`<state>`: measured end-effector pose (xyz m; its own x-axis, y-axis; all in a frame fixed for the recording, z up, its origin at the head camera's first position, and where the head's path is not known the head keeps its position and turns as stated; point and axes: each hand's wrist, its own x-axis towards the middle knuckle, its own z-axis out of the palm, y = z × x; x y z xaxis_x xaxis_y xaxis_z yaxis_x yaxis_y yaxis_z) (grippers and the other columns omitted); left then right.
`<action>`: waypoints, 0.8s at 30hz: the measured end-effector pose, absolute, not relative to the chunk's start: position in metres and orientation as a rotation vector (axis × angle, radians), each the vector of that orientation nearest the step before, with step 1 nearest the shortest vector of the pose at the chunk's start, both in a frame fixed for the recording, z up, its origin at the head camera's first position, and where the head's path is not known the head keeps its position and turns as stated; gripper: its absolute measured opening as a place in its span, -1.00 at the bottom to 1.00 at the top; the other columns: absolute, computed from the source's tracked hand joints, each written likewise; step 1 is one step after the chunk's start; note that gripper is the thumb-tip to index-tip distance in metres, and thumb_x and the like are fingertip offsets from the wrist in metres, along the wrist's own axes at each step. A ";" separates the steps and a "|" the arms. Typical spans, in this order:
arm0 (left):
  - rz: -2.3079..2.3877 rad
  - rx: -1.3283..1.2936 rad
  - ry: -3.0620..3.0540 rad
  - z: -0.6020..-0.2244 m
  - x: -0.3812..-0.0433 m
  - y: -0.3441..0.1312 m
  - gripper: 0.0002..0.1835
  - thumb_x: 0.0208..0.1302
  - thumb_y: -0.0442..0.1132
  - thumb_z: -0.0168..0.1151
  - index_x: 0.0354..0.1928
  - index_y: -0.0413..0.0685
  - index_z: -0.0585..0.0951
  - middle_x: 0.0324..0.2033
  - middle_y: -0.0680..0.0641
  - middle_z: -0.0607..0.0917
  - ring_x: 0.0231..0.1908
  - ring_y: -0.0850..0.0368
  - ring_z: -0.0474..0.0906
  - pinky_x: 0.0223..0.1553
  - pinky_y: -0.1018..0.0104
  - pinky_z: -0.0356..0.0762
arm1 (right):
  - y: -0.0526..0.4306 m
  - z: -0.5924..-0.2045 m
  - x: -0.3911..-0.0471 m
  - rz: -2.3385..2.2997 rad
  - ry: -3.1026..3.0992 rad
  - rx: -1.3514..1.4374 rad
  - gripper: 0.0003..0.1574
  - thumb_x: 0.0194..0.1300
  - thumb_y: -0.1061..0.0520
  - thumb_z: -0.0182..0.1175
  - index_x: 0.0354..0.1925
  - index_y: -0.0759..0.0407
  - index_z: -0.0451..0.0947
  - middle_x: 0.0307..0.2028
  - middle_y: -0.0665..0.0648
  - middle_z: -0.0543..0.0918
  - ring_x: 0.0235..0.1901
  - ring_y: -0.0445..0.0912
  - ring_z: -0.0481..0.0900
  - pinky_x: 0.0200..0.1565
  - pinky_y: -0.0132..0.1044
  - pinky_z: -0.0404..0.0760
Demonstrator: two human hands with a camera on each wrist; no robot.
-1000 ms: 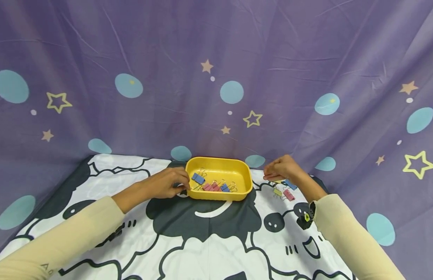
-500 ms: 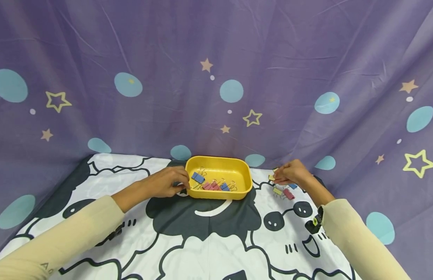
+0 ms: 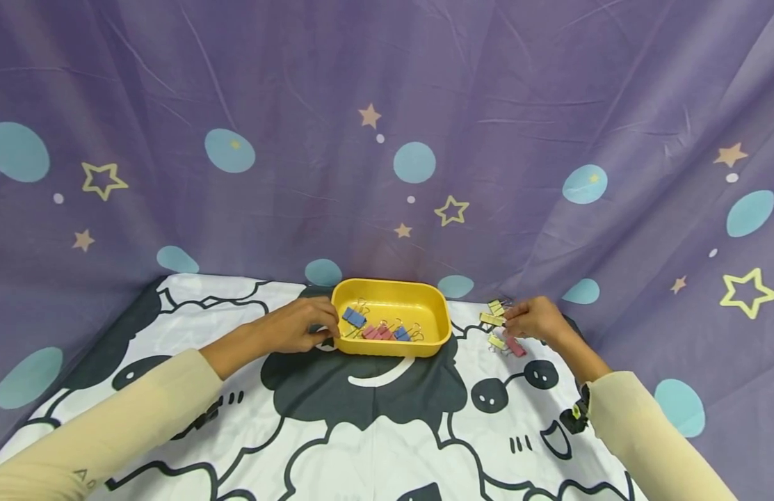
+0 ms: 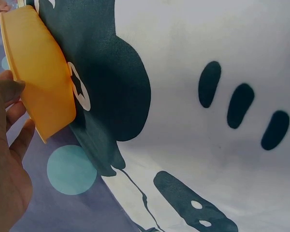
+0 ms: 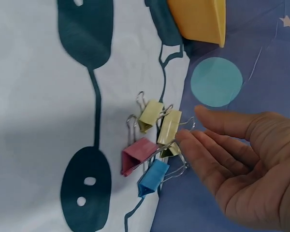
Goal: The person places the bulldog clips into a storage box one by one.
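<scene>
My left hand [image 3: 308, 325] grips the left end of a yellow tray [image 3: 389, 351]; in the left wrist view its thumb presses the wall of the tray [image 4: 41, 72]. Inside lie blue binder clips [image 3: 354, 318] and pink ones [image 3: 377, 333]. My right hand [image 3: 537, 321] is over a small group of binder clips right of the tray. The right wrist view shows its fingers fairly straight, thumb apart, fingertips at the wire handles. Around them are yellow clips [image 5: 169, 127], a pink clip [image 5: 138, 153] and a blue clip [image 5: 153, 178], which the hand hides in the head view.
A white cloth [image 3: 374, 459] with black cartoon drawings covers the table. Behind it hangs a purple curtain [image 3: 336, 188] with stars and blue dots, close to the tray's back side.
My right hand has shifted right and slightly nearer over the loose clips, uncovering yellow ones and covering the blue one. My left hand and the tray have stayed put.
</scene>
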<state>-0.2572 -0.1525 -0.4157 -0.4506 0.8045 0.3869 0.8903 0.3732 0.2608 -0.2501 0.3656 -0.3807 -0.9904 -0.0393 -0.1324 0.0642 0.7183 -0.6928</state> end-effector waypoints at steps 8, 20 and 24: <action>-0.647 -1.534 -2.426 -0.416 -0.258 -0.152 -0.77 0.28 -0.51 0.54 -0.18 -0.01 0.92 -0.16 0.10 0.88 -0.03 0.14 0.71 0.07 0.09 0.78 | 0.374 -0.393 -0.246 -1.061 2.813 -0.034 -0.46 -0.03 0.60 0.40 0.02 0.59 0.76 -0.18 0.39 0.90 -0.24 -0.01 0.89 -0.25 -0.25 0.83; -0.656 -1.536 -2.414 -0.417 -0.258 -0.152 -0.77 0.28 -0.52 0.53 -0.18 -0.03 0.92 -0.17 0.09 0.88 -0.04 0.13 0.72 0.07 0.09 0.79 | 0.394 -0.399 -0.240 -0.923 2.937 -0.084 -0.60 0.13 0.43 0.57 -0.02 0.50 0.80 -0.23 0.32 0.91 -0.29 -0.11 0.86 -0.28 -0.35 0.77; -0.647 -1.526 -2.433 -0.416 -0.257 -0.152 -0.78 0.29 -0.51 0.54 -0.18 -0.02 0.92 -0.16 0.10 0.88 -0.03 0.13 0.72 0.08 0.09 0.79 | 0.403 -0.404 -0.241 -0.896 2.982 -0.084 -0.57 0.06 0.41 0.60 -0.04 0.46 0.82 -0.23 0.29 0.92 -0.31 -0.18 0.83 -0.25 -0.38 0.73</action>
